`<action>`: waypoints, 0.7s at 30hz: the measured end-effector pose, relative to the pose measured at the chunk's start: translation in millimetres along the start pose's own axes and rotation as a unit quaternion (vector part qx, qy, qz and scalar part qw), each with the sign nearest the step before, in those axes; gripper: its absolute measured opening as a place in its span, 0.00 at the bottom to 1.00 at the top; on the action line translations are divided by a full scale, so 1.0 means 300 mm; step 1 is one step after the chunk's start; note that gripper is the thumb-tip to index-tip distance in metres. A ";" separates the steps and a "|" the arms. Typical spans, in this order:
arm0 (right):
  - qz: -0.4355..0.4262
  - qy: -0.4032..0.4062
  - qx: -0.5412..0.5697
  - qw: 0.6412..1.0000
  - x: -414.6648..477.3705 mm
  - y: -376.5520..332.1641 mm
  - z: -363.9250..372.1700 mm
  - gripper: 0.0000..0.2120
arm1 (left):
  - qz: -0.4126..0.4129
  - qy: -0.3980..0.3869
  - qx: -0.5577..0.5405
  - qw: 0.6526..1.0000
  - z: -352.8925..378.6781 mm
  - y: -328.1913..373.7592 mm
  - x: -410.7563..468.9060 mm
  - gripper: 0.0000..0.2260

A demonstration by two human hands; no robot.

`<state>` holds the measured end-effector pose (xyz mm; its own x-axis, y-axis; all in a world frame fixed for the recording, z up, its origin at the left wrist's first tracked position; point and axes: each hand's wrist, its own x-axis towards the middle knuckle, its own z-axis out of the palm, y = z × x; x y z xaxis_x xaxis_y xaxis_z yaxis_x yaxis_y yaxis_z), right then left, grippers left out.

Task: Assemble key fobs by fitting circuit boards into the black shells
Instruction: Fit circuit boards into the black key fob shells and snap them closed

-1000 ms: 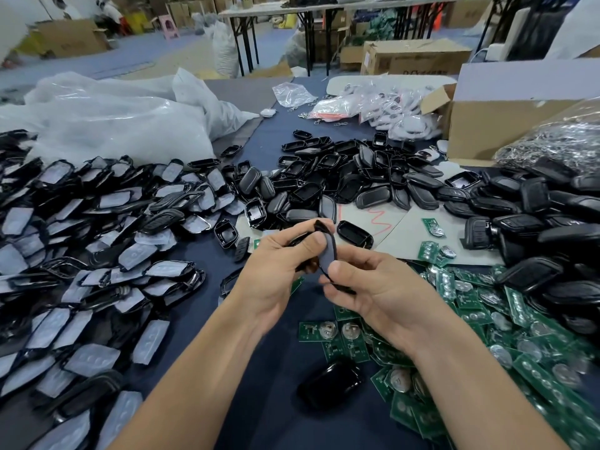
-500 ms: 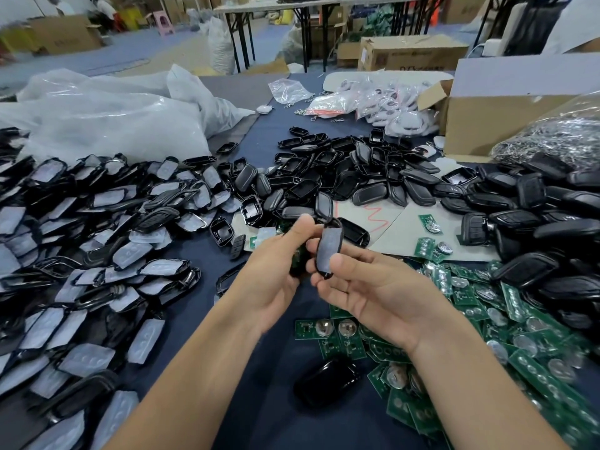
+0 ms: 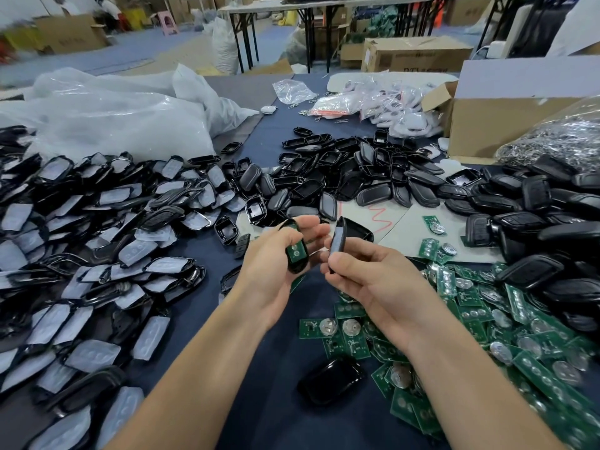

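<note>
the left hand (image 3: 269, 280) curls its grip round a black shell half (image 3: 297, 269), and a green circuit board (image 3: 295, 251) sits inside it. the right hand (image 3: 373, 284) pinches a grey-padded cover half (image 3: 337, 245) on edge, just beside the shell and apart from it. loose circuit boards (image 3: 480, 306) lie heaped on the bench (image 3: 272, 134) at right, with empty shells (image 3: 341, 177) beyond. an open cardboard box (image 3: 487, 125) hides its contents. a clear bag (image 3: 558, 141) beside it holds silvery metal bits.

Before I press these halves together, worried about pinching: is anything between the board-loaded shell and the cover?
Nothing visible. The shell in the left hand and the cover in the right hand are apart; only the left fingertips reach toward the cover's top.
</note>
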<state>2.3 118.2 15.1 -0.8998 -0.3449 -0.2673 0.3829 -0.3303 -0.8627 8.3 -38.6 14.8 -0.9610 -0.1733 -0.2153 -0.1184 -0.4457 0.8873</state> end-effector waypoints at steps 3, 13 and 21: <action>-0.038 0.007 -0.064 0.997 -0.005 0.016 0.021 0.11 | 0.028 -0.013 0.059 0.998 0.007 -0.011 -0.002 0.18; -0.120 0.093 -0.216 0.965 -0.012 0.045 0.058 0.14 | 0.026 -0.041 0.105 0.993 0.036 -0.058 -0.005 0.18; -0.121 0.104 -0.275 0.948 -0.009 0.054 0.060 0.12 | 0.049 -0.031 0.064 0.996 0.060 -0.079 -0.026 0.20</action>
<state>14.8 97.8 9.5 -0.9910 -0.1183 -0.0628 0.0446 0.1506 -0.9876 14.0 -11.0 2.8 -0.9826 -0.1541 -0.1039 -0.0511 -0.3137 0.9481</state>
